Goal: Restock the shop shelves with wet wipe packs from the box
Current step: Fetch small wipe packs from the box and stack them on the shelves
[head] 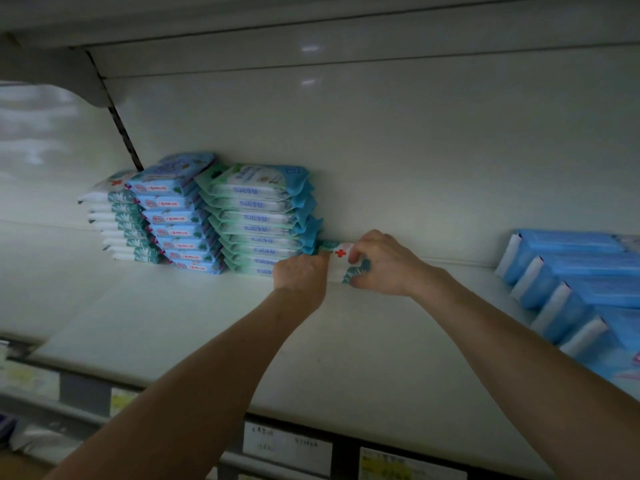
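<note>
Both hands meet at the far side of the shelf. The left hand has its fingers curled round the left end of a white and teal wet wipe pack, a flat, soft plastic packet with a red cross printed on it. The right hand grips the right end, thumb and fingers bent around it. The pack sits low on the white metal shelf, close to the back wall and just right of the green and blue stack of packs; whether it touches that stack cannot be told.

To the left stand a blue stack with red labels and, furthest left, a white and teal stack that looks like the same kind as the held pack. Far right, a row of larger light blue packs lies overlapping.

Judging by this, three piles are built and a fourth is only starting, with wide bare shelf between it and the blue row. The box is out of view, so how many packs remain cannot be judged.
</note>
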